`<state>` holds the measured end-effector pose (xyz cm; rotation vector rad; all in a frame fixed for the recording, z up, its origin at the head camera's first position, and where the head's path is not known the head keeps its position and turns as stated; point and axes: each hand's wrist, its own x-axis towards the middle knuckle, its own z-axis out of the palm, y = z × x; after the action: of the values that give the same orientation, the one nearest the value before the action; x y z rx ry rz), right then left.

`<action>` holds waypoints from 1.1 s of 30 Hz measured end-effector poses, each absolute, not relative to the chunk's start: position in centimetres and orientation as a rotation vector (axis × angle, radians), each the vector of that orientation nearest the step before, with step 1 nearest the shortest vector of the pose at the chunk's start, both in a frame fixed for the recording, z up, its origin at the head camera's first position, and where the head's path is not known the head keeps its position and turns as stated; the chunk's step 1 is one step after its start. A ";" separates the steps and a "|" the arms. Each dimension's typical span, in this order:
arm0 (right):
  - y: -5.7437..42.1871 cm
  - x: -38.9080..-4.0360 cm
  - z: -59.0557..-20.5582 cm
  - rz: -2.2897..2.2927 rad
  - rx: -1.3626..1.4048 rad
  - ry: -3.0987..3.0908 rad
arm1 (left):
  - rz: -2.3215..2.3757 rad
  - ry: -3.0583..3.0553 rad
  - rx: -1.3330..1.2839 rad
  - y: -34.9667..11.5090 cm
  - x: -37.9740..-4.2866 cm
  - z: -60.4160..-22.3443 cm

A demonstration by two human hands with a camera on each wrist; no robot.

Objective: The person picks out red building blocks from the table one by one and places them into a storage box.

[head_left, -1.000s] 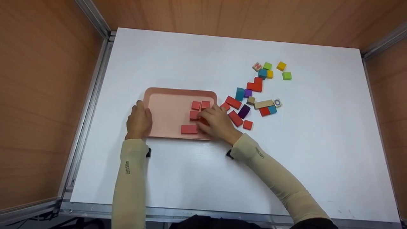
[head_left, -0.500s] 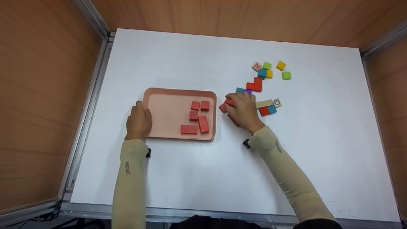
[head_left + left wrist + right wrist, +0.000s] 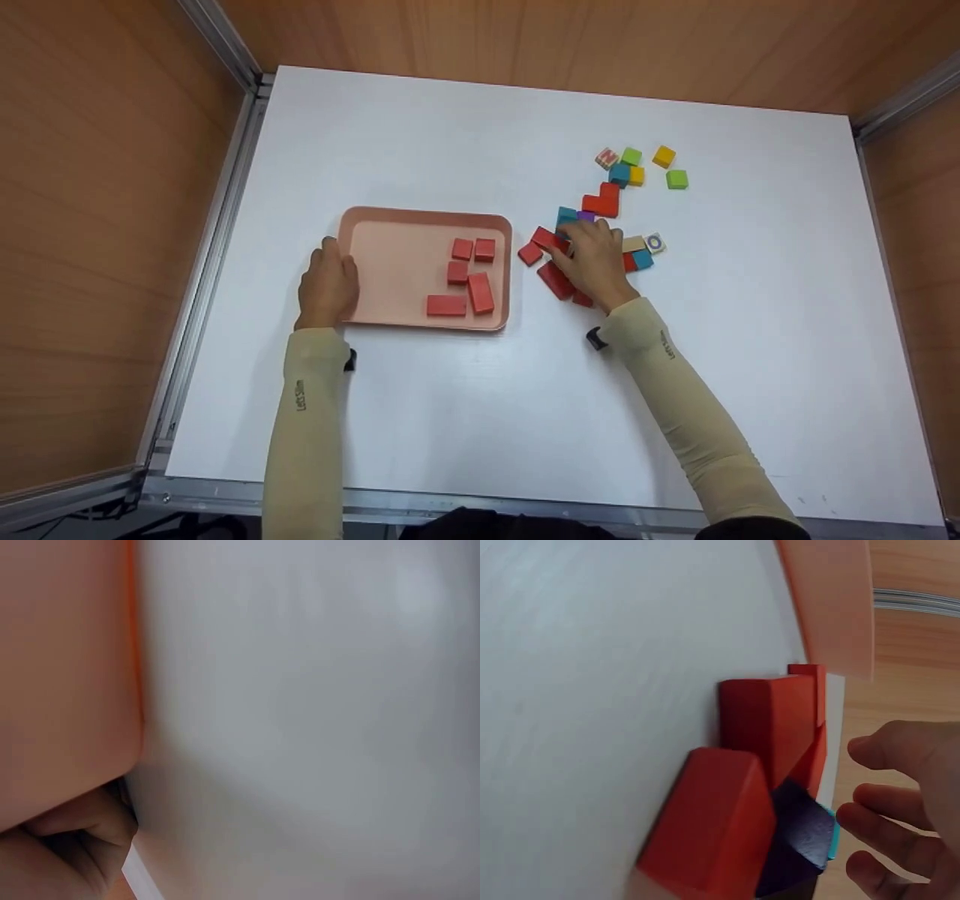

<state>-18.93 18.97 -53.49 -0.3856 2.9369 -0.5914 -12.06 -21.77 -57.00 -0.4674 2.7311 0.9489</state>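
My left hand [image 3: 328, 285] grips the left edge of a pink tray [image 3: 401, 262]; in the left wrist view its curled fingers sit at the tray's edge. Inside the tray, toward its right side, lie several red blocks [image 3: 446, 305], cubes and longer ones. Over the mixed blocks right of the tray is my right hand [image 3: 598, 262]. In the right wrist view its fingertips stand apart with nothing seen between them. Below it are a red rectangular block [image 3: 553, 280], a red cube [image 3: 529, 253] and a dark purple block [image 3: 799, 832]. The hand partly covers a teal block [image 3: 566, 216].
Farther back lie red blocks [image 3: 601, 202], green blocks [image 3: 677, 179], a yellow block [image 3: 664, 156] and a letter cube [image 3: 606, 158]. Right of the hand are a beige block [image 3: 634, 244], a blue block [image 3: 642, 259] and another letter cube [image 3: 655, 242]. Wooden walls surround the white table [image 3: 450, 420].
My right hand has left a red rectangular block in the tray and moved right to the loose blocks, then slightly farther right. My left hand has stayed on the tray's edge.
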 end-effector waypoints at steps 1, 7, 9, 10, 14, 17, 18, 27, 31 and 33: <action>19.0 -19.0 -53.7 -0.566 -0.380 2.927 | 0.948 2.737 -0.462 -21.8 -12.1 -57.0; 19.2 -19.2 -54.4 -0.447 -0.355 2.887 | 0.941 2.777 -0.434 -21.7 -12.0 -57.0; 19.2 -19.3 -54.6 -0.437 -0.347 2.885 | 0.944 2.769 -0.446 -21.7 -12.0 -57.0; 19.1 -19.3 -54.6 -0.439 -0.339 2.885 | 0.946 2.760 -0.452 -21.7 -12.0 -56.9; 19.1 -19.4 -54.5 -0.467 -0.302 2.884 | 0.949 2.733 -0.468 -21.6 -12.0 -56.8; 19.0 -19.4 -54.3 -0.501 -0.277 2.884 | 0.952 2.726 -0.470 -21.7 -12.0 -56.8; 19.0 -19.4 -54.2 -0.509 -0.273 2.887 | 0.953 2.727 -0.472 -21.7 -12.0 -56.8; 17.2 -18.8 -52.9 -0.587 -0.352 2.946 | 0.952 2.731 -0.466 -21.9 -12.0 -57.0; 15.6 -18.2 -52.3 -0.614 -0.459 2.967 | 0.957 2.733 -0.466 -21.8 -12.1 -57.1; 14.7 -17.8 -52.1 -0.619 -0.523 2.978 | 0.957 2.738 -0.459 -21.8 -12.1 -57.0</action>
<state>-17.81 14.72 -52.07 -0.5232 2.9775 -0.6186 -12.09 -21.80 -57.04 -0.4588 2.7376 0.9567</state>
